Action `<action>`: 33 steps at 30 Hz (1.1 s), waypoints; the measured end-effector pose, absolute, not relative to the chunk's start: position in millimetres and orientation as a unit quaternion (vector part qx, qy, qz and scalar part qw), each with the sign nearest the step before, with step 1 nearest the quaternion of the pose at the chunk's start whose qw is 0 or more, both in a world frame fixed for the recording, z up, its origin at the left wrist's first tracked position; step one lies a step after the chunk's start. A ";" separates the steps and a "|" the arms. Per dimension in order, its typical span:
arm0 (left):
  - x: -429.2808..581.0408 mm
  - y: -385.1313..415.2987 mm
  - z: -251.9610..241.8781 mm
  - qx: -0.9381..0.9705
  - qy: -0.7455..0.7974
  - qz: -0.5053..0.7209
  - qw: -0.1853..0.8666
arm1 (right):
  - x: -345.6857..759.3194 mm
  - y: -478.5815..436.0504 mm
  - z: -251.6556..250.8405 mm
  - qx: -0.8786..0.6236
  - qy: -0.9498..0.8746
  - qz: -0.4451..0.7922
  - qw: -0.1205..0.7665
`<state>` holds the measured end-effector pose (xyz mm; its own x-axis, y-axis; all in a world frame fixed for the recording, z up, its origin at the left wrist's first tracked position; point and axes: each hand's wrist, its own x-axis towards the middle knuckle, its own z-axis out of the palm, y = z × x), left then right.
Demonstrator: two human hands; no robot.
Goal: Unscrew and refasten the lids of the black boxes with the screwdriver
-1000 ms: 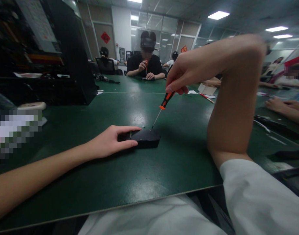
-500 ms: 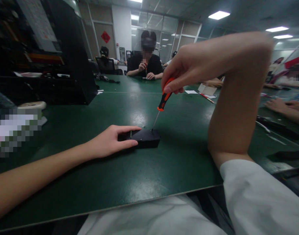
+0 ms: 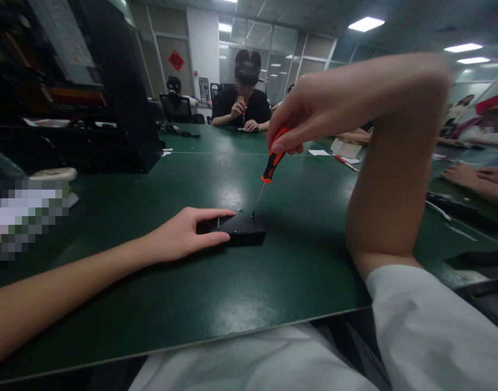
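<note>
1. The left hand (image 3: 183, 236) clamps the left end of the box (image 3: 244, 229), likely so it does not slide on the table (image 3: 151, 293).
2. The right hand (image 3: 314, 117) pinches the screwdriver (image 3: 272, 163) from above, its tip on the box's far right corner.
3. The box is small, flat and black, and lies mid-table.

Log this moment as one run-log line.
left hand: gripping black box on green table | right hand: pinching orange screwdriver by handle | tip: on box's top, far right corner

We count one black box (image 3: 244, 229), one screwdriver (image 3: 272, 161), one green table (image 3: 191, 293); two hands: left hand (image 3: 183, 234), right hand (image 3: 309, 117).
</note>
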<state>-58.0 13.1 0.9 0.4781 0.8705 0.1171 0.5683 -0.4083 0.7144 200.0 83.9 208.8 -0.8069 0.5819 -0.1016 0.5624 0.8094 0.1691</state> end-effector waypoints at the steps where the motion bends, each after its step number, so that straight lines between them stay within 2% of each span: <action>1: -58.0 13.1 1.0 0.803 0.449 0.246 0.307 | 199.4 83.4 208.7 0.298 0.950 0.065 0.074; 9: -58.1 12.2 1.8 0.806 0.446 0.250 0.299 | 199.4 82.6 209.0 0.305 0.947 0.072 0.071; 19: -56.5 13.5 0.3 0.807 0.447 0.246 0.298 | 179.4 61.8 200.7 0.185 0.977 0.098 0.022; 27: -58.8 13.9 -0.9 0.808 0.441 0.249 0.301 | 175.2 38.8 199.7 0.073 0.994 0.005 0.084; 33: -58.8 14.4 -2.0 0.805 0.448 0.247 0.302 | 170.4 46.2 195.1 0.141 0.985 -0.005 0.102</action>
<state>-58.8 14.4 -2.0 0.4769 0.8699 0.1261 0.5721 -0.4161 0.7068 170.4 46.2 195.1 -0.9393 0.2772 -0.2021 0.2792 0.9600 0.0187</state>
